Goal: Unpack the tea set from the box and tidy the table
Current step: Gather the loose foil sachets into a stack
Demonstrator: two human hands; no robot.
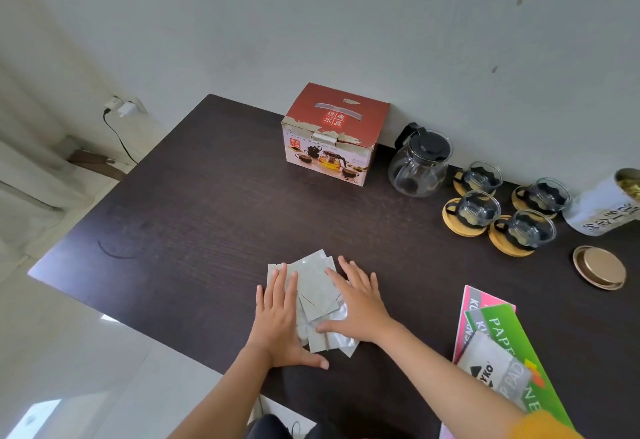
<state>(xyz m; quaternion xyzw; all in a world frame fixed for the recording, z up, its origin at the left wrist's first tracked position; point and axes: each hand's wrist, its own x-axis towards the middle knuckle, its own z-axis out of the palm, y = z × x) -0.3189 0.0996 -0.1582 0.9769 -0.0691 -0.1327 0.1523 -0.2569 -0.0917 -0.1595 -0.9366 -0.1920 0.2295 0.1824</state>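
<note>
Both palms flat, fingers spread: left hand [278, 314] and right hand [358, 307] pressed on foil tea sachets [317, 288] | tea set box [332, 133] at 12 o'clock | glass teapot [419, 166], four cups [505, 203] at 2 o'clock

Bare forearms, mustard-yellow sleeve [543, 426] rt arm

Light: soft, even daylight, fairly bright
Glare: pale sheen on the table [194, 203] corner far left of the hands, bright patches on the floor [86, 352]
Shadows: faint
Edges: wide-angle bending, wall and floor smeared soft
Focus: centre sharp
</note>
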